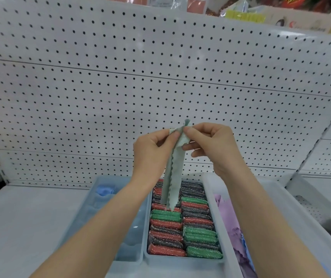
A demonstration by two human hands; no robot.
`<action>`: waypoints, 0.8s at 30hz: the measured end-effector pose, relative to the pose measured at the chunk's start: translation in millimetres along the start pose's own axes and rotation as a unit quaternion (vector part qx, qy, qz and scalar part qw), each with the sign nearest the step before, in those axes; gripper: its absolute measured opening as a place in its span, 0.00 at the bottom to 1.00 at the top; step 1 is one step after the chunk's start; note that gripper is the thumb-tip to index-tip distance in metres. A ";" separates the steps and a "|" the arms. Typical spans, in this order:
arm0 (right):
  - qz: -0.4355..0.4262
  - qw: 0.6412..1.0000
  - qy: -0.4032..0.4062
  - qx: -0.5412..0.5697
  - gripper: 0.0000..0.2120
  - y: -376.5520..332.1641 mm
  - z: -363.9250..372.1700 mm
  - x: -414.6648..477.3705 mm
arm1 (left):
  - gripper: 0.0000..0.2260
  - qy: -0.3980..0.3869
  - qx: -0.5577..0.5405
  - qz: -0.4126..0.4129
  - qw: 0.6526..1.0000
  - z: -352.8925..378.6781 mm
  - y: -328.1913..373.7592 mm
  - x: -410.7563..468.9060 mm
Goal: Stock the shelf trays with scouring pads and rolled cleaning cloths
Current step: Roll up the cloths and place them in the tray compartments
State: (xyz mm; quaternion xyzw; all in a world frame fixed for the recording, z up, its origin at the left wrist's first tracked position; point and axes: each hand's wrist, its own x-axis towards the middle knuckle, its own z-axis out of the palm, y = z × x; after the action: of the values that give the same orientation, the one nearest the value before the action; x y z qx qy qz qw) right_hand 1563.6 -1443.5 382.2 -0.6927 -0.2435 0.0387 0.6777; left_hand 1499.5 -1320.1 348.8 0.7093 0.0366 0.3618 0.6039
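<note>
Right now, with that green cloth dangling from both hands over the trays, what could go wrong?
Both hands, left hand and right hand, pinch only the top of the pale green cloth, so it might slip and drop onto the scouring pads below. Its hanging end seems close to the pads' rough surface and could snag. Rolled loosely, it may not sit neatly in the left tray.

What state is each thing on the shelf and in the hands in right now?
Green cloth: unrolled, hanging down, top end pinched by both hands.
Left hand: fingers shut on the cloth's top.
Right hand: fingers shut on the cloth's top.
Middle tray: packed with red, green and dark scouring pads.
Left tray: holds one blue cloth at the far end.
Right tray: holds purple cloths.
</note>
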 end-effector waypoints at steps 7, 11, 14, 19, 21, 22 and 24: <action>-0.007 0.999 -0.019 -0.041 0.09 5.7 5.5 2.5 | 0.04 -0.031 -0.022 -0.023 0.999 -4.3 -7.7 5.2; 0.030 0.998 -0.056 -0.007 0.10 3.5 2.4 3.7 | 0.04 -0.067 -0.010 -0.025 0.997 -11.8 -16.5 10.7; -0.042 0.998 -0.004 -0.054 0.06 13.0 -3.9 7.6 | 0.06 -0.046 -0.020 -0.033 0.998 -18.1 -23.6 14.7; 0.001 0.992 -0.124 -0.030 0.14 24.2 -1.6 16.0 | 0.07 -0.070 -0.076 -0.054 0.993 -24.0 -15.1 12.7; -0.001 0.992 -0.126 0.011 0.14 26.6 1.0 18.5 | 0.09 -0.081 -0.093 -0.065 0.990 -29.0 -19.5 11.1; -0.005 0.993 -0.118 0.028 0.15 27.3 1.7 19.8 | 0.10 -0.098 -0.090 -0.084 0.987 -32.2 -23.1 9.1; -0.009 0.994 -0.096 0.046 0.13 27.5 2.7 22.0 | 0.12 -0.145 -0.056 -0.127 0.980 -36.6 -33.3 1.7</action>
State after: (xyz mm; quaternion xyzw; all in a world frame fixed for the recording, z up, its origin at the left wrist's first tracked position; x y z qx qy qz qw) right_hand 1589.7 -1431.4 361.7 -0.6513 -0.3117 0.1097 0.6831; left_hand 1493.1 -1279.9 320.5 0.7084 0.0184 0.1769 0.6830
